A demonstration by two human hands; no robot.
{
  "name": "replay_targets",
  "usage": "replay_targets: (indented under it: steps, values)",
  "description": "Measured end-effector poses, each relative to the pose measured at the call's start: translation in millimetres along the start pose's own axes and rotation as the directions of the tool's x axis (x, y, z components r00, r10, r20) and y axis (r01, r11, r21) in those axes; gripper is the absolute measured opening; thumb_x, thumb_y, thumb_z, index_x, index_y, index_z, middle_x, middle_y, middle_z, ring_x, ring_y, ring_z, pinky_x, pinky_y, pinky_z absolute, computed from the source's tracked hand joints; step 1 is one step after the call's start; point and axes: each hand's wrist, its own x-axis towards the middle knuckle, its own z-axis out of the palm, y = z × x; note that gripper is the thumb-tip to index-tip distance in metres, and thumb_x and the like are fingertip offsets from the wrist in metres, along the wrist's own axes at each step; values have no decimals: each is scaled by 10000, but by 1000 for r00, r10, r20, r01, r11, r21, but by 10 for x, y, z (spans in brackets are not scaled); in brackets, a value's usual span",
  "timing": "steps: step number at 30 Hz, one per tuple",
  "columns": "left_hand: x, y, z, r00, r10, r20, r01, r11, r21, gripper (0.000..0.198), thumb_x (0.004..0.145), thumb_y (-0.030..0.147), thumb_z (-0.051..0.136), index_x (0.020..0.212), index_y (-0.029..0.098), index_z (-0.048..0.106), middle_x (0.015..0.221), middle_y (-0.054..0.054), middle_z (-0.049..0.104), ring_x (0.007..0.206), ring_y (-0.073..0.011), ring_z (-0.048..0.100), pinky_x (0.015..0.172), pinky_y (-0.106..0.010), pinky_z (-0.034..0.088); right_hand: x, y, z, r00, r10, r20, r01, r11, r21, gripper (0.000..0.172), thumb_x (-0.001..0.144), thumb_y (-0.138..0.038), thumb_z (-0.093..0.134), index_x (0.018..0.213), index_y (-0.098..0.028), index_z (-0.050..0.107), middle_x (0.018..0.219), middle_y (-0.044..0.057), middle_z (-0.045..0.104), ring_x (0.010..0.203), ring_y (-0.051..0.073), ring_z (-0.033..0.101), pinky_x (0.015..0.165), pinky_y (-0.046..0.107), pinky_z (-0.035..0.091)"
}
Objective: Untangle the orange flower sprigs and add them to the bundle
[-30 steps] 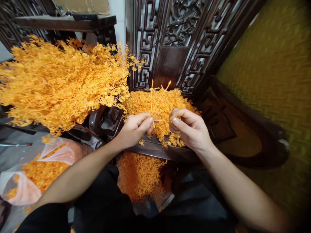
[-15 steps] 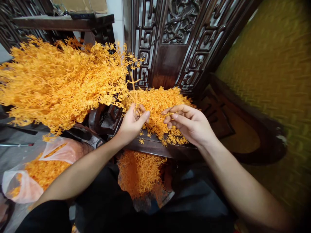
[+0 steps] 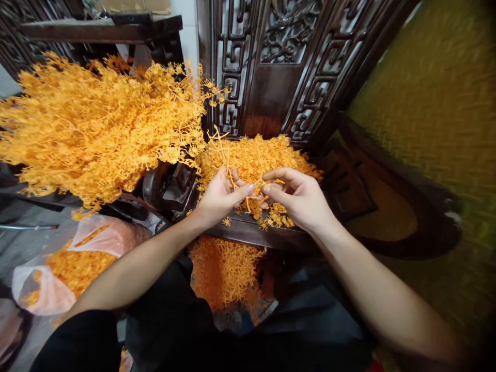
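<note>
My left hand (image 3: 219, 196) pinches a thin orange plastic sprig (image 3: 225, 155) whose branched stems stick up past the fingers. My right hand (image 3: 300, 199) is closed in a pinch on another small orange piece (image 3: 267, 185), its fingertips almost touching those of the left. Both hands hover over a heap of small orange sprig pieces (image 3: 267, 155) lying on a dark carved wooden seat (image 3: 263, 235).
A big bundle of orange branches (image 3: 96, 124) lies at the left. Carved dark wood panels (image 3: 279, 67) stand behind the heap. A clear plastic bag with orange pieces (image 3: 62, 268) sits low left, another orange pile (image 3: 227, 271) under the seat edge. Yellow woven matting (image 3: 434, 113) at right.
The hands parted after holding one sprig together, the left swinging its sprig leftward, and have now come back together over the heap with fingertips nearly meeting.
</note>
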Motion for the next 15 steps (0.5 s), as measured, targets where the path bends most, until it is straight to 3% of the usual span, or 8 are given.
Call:
replay_targets:
  steps: [4,6,8,10,13,15]
  values:
    - [-34,40,-4,999,25,34,-23,998,-51,304,966,332,597,1064,217,332,767,-3,635,604,-125,625,567,-281,512,49,17,-40,999,-5,-39,3,999,-53,279,728,-245,868,922,-169,684,716,14,721,567,153,708,565,287,618]
    - [-78,99,11,999,16,45,-10,992,-123,325,936,312,620,1056,215,334,745,2,625,648,-147,657,623,-307,549,179,70,-188,982,-87,-165,64,988,-138,206,699,-181,855,807,-165,681,678,18,700,564,151,692,565,291,611]
    - [-126,164,29,999,-4,52,12,987,-159,347,904,313,653,1046,212,353,749,-1,628,683,-159,675,666,-325,570,360,152,-409,911,-184,-368,119,974,-193,175,667,-117,827,697,-165,661,644,14,675,551,138,666,553,284,601]
    - [-157,204,43,998,-39,49,46,985,-165,371,874,314,689,1038,211,372,770,-8,638,691,-162,683,674,-332,576,527,245,-625,857,-121,-501,89,992,-87,189,617,-95,823,685,-172,664,627,4,667,558,140,666,560,290,610]
    - [-156,187,56,992,-106,64,117,974,-194,405,843,288,722,1040,212,376,803,-20,653,702,-176,703,631,-330,571,635,354,-775,899,76,-432,-38,995,94,289,547,-125,878,761,-166,688,691,23,707,658,169,725,645,312,645]
    - [-139,147,64,985,-140,105,159,965,-208,419,837,271,736,1053,211,383,817,-33,667,723,-197,722,607,-329,569,618,386,-749,934,107,-342,-76,992,104,366,527,-177,926,809,-158,693,745,38,724,742,193,757,698,320,655]
